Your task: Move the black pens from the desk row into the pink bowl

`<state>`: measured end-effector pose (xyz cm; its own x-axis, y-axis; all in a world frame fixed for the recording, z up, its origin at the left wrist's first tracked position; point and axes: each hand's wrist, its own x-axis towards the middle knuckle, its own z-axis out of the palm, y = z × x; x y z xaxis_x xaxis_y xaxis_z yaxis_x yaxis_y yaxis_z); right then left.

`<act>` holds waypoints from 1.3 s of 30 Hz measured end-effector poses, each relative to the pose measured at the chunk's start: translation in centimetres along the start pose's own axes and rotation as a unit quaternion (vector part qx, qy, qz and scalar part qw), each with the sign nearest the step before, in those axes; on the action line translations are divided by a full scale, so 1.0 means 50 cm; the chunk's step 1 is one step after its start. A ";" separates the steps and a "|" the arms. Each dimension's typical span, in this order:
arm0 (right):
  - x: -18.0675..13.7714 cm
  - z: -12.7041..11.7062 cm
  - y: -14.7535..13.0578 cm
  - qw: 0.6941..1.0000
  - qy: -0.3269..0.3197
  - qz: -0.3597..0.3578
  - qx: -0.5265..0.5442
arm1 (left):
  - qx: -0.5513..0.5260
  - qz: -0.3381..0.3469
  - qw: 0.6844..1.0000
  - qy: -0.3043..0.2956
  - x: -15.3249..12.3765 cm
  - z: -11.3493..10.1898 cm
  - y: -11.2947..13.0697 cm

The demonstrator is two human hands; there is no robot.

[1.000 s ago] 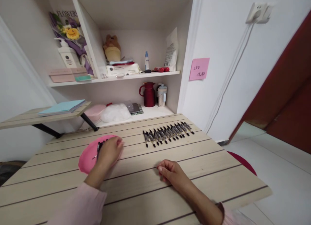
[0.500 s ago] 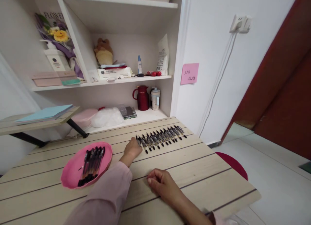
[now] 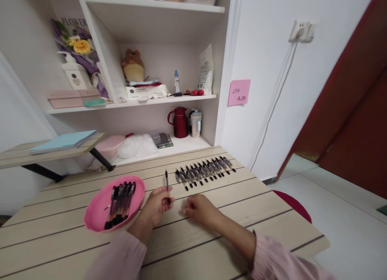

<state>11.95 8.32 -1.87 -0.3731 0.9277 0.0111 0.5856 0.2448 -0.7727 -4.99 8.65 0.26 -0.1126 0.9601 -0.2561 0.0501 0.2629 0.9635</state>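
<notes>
My left hand is closed around a pen, its thin tip pointing up and its dark end near my fingers. It is just right of a pink scalloped plate, where several black-ended pens lie side by side. My right hand rests loosely curled on the table, close to the left, with nothing visible in its fingers. Beyond both hands, several pens with clear barrels and black ends lie in a slanting row.
The striped wooden table meets a white shelf unit. A small raised stand with blue paper is at left. On the shelf are a red jug and a light cup. A red stool is at right.
My left hand has drawn back from the left end of the row toward me, now with a pen held up in it. My right hand has shifted slightly forward, its fingers more curled.
</notes>
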 end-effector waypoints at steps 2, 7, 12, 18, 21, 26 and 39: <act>0.046 -0.017 -0.026 0.991 0.066 0.010 -0.114 | -0.070 -0.012 0.997 -0.016 -0.026 -0.006 -0.013; 0.139 -0.002 -0.058 0.954 0.114 0.060 -0.270 | -0.163 -0.012 0.986 -0.029 -0.053 -0.017 -0.043; 0.171 0.031 -0.052 0.939 0.109 0.065 -0.320 | -0.223 0.021 0.972 -0.071 -0.044 -0.015 -0.065; 0.163 0.035 -0.041 0.949 0.123 0.061 -0.284 | -0.212 0.036 0.973 -0.086 -0.042 -0.013 -0.072; 0.149 0.023 -0.033 0.987 0.138 0.029 -0.082 | -0.166 0.050 0.980 -0.099 -0.051 -0.008 -0.067; 0.122 -0.006 -0.022 0.904 0.099 0.028 0.416 | -0.096 0.057 0.989 -0.096 -0.065 0.004 -0.057; 0.102 -0.022 -0.033 0.829 0.092 0.016 0.551 | -0.010 0.062 0.991 -0.114 -0.065 0.010 -0.050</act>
<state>9.89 12.95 0.18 -0.1950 0.9808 -0.0026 -0.4572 -0.0933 -0.8844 -4.28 4.90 -1.34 0.1204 0.9823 -0.1433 0.0291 0.1408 0.9896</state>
